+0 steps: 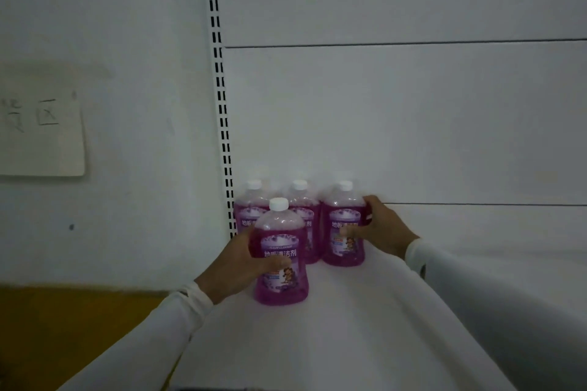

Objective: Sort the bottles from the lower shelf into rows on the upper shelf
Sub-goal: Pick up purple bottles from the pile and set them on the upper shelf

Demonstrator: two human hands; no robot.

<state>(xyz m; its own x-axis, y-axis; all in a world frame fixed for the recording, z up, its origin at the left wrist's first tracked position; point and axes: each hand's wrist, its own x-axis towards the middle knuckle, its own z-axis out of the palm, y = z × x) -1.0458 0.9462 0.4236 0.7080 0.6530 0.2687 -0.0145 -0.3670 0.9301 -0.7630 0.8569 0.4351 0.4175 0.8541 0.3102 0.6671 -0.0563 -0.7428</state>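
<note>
Several purple floor-cleaner bottles with white caps stand upright on the white upper shelf (349,327), in its back left corner. My left hand (241,267) grips the front bottle (281,276) around its left side, thumb across the label. My right hand (378,228) grips the right bottle of the back row (344,247), fingers behind it and thumb on the label. Two more bottles, the back left bottle (251,203) and the back middle bottle (301,200), stand against the rear panel, partly hidden by the front one. The lower shelf is out of view.
A slotted white upright (219,89) runs down at the shelf's left end. Left of it is a white wall with a paper sign (41,136). A yellow-brown surface (63,327) lies below left. White shelf stretches to the right of the bottles.
</note>
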